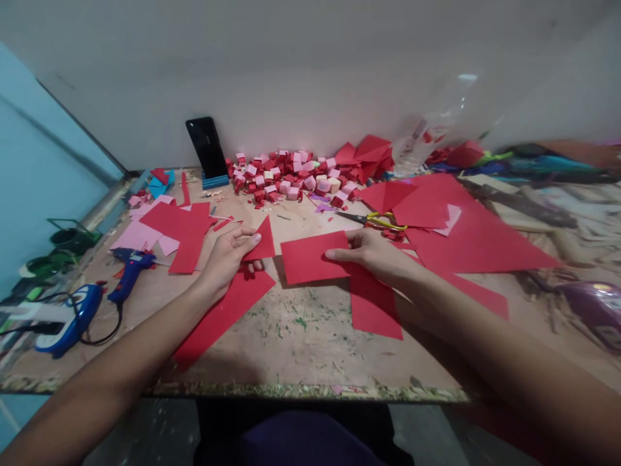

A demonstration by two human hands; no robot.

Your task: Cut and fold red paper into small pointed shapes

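Observation:
My left hand (237,251) pinches a small triangular piece of red paper (264,241) between thumb and fingers. Under that hand a larger red sheet (228,323) lies slanted on the table. A rectangular red piece of paper (310,259) is gripped by my right hand (361,249), thumb on top and fingers behind. The two held pieces are close together but apart. Beneath my right hand another red strip (376,307) rests on the table. Scissors with yellow handles (385,221) lie just beyond my right hand, blades pointing left.
Behind my hands sits a pile of small red and pink folded paper boxes (291,175), with a phone (207,147) propped beside it. A blue glue gun (130,275) and cut papers (191,236) lie left. Large red sheets (466,233) and a purple object (594,307) are right.

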